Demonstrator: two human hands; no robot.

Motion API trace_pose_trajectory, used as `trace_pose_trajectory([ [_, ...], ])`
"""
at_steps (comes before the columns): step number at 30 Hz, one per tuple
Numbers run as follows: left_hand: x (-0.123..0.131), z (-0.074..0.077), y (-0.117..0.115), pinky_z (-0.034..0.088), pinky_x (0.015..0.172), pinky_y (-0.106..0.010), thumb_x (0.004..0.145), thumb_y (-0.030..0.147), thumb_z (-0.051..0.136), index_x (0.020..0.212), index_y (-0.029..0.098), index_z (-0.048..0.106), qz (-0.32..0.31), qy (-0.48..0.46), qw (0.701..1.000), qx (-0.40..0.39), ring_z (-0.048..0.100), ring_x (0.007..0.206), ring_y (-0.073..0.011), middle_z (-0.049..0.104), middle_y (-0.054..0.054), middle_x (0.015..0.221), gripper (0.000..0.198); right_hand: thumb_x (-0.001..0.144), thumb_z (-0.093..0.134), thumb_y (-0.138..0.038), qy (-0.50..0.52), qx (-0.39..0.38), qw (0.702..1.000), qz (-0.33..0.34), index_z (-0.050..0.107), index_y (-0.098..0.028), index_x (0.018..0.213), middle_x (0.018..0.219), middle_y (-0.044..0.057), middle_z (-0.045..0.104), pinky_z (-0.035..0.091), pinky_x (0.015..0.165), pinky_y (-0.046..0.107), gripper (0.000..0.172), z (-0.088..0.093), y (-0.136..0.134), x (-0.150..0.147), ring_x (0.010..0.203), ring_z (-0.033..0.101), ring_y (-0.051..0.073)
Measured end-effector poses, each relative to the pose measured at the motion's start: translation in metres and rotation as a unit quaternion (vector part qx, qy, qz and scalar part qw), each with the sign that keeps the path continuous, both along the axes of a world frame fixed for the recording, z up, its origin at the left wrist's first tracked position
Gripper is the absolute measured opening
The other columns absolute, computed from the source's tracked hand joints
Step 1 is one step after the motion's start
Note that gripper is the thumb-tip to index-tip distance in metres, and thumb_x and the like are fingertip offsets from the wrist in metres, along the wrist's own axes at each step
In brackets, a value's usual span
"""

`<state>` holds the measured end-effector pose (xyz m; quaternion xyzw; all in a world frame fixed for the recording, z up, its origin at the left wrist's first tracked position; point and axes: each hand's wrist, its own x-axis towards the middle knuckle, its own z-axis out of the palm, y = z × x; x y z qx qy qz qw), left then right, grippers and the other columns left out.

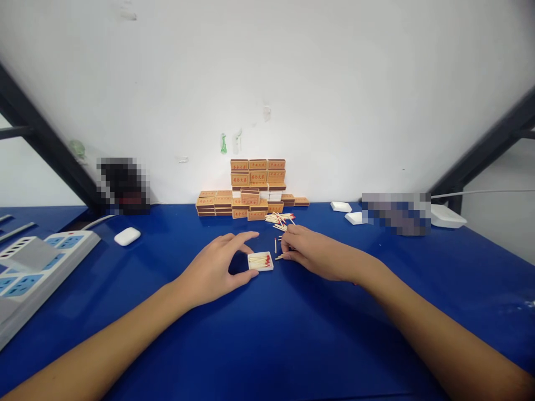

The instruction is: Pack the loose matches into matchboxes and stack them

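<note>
A small white matchbox tray [272, 268] holds several red-tipped matches [259, 260], lying sideways with their heads to the right. My left hand [219, 264] curves around its left end, thumb at the near edge and a finger at the far edge, with the index finger stretched out above. Just right of the tray, my right hand [311, 250] is closed in a pinch on a matchstick [279, 257], whose head is hidden. A single loose match [275, 245] lies between the hands. Beyond the right hand spreads a pile of loose matches [279, 218].
Stacked orange matchboxes [258, 177] stand against the wall. A power strip [79, 245] and a white earbud case [127, 236] lie to the left. White blocks [341, 206] and a white box [447, 216] sit at the back right, beside a blurred-out item.
</note>
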<state>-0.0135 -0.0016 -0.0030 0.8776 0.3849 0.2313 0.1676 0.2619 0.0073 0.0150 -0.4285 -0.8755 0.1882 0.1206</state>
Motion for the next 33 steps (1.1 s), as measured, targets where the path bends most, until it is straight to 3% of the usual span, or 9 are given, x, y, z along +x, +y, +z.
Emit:
trace_pose_trajectory([
  [5, 0.001, 0.000, -0.001, 0.050, 0.108, -0.048, 0.090, 0.036, 0.075, 0.153, 0.034, 0.042, -0.004, -0.001, 1.000, 0.002, 0.063, 0.124, -0.0287, 0.075, -0.002, 0.120, 0.071, 0.104, 0.050, -0.037, 0.109, -0.004, 0.993, -0.046, 0.058, -0.022, 0.091, 0.097, 0.005, 0.057, 0.047, 0.079, 0.036, 0.021, 0.008, 0.000, 0.001, 0.085, 0.054, 0.020],
  [10, 0.003, 0.000, -0.003, 0.049, 0.108, -0.048, 0.089, 0.035, 0.076, 0.152, 0.034, 0.042, -0.005, 0.002, 1.000, -0.007, 0.064, 0.122, -0.0276, 0.075, -0.001, 0.120, 0.072, 0.101, 0.056, -0.052, 0.289, -0.163, 0.940, -0.081, 0.060, -0.020, 0.097, 0.082, -0.001, 0.052, 0.039, 0.062, 0.029, 0.033, 0.019, -0.001, -0.005, 0.069, 0.045, 0.014],
  [13, 0.004, 0.000, -0.003, 0.049, 0.108, -0.048, 0.089, 0.035, 0.076, 0.152, 0.034, 0.042, -0.005, 0.000, 1.000, -0.007, 0.063, 0.122, -0.0276, 0.075, -0.001, 0.119, 0.072, 0.097, 0.062, -0.055, 0.342, -0.245, 0.901, -0.101, 0.058, -0.020, 0.092, 0.074, -0.004, 0.044, 0.034, 0.058, 0.027, 0.036, 0.017, 0.000, -0.010, 0.062, 0.037, 0.012],
  [15, 0.003, 0.000, -0.003, 0.048, 0.108, -0.048, 0.089, 0.035, 0.077, 0.152, 0.034, 0.042, -0.005, -0.001, 1.000, -0.006, 0.063, 0.123, -0.0278, 0.075, -0.001, 0.119, 0.072, 0.095, 0.065, -0.057, 0.354, -0.262, 0.891, -0.110, 0.057, -0.020, 0.090, 0.072, -0.005, 0.043, 0.033, 0.057, 0.027, 0.038, 0.014, 0.001, -0.012, 0.061, 0.036, 0.011],
  [22, 0.003, -0.002, -0.004, 0.048, 0.109, -0.050, 0.090, 0.036, 0.076, 0.154, 0.035, 0.038, -0.010, -0.009, 1.000, -0.007, 0.064, 0.124, -0.0289, 0.076, -0.002, 0.120, 0.075, 0.098, 0.060, -0.058, 0.333, -0.198, 0.919, -0.079, 0.058, -0.020, 0.087, 0.077, -0.002, 0.052, 0.041, 0.066, 0.029, 0.039, 0.007, -0.001, -0.023, 0.069, 0.048, 0.014],
  [29, 0.006, -0.005, -0.003, 0.051, 0.108, -0.047, 0.088, 0.033, 0.077, 0.157, 0.033, 0.033, -0.020, -0.043, 0.999, -0.027, 0.067, 0.124, -0.0277, 0.076, -0.002, 0.123, 0.082, 0.104, 0.054, -0.042, 0.290, -0.112, 0.949, -0.058, 0.058, -0.021, 0.096, 0.086, 0.000, 0.054, 0.042, 0.067, 0.030, 0.022, 0.000, -0.016, -0.045, 0.074, 0.048, 0.015],
  [33, 0.006, -0.006, -0.002, 0.052, 0.106, -0.045, 0.087, 0.032, 0.077, 0.158, 0.032, 0.033, -0.018, -0.051, 0.998, -0.029, 0.068, 0.123, -0.0284, 0.075, -0.004, 0.124, 0.084, 0.104, 0.056, -0.030, 0.217, -0.029, 0.976, -0.024, 0.059, -0.021, 0.098, 0.097, 0.003, 0.058, 0.044, 0.077, 0.032, 0.011, -0.008, -0.019, -0.052, 0.086, 0.054, 0.017],
])
